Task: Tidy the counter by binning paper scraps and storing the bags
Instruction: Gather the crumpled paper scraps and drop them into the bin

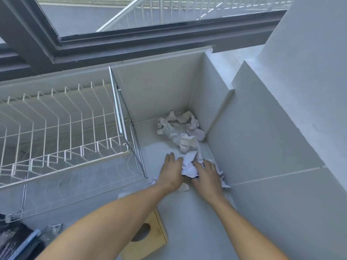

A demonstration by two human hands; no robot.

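Observation:
Crumpled white paper scraps [180, 126] lie heaped in the far corner of the grey counter [172, 212]. Closer to me, a crumpled paper wad [189, 167] sits between both hands. My left hand [171, 170] presses against its left side, palm down. Against the wad's right side lies my right hand [208, 175], fingers spread over more paper near the wall. Small scraps [154, 180] lie by my left wrist. Dark bags [16, 239] lie at the bottom left corner, partly cut off by the frame edge.
A white wire dish rack [62, 121] on a metal-framed tray stands at the left. A wooden box [148, 239] with a round hole sits under my left forearm. White tiled walls [262, 139] close the right side; a dark-framed window runs behind.

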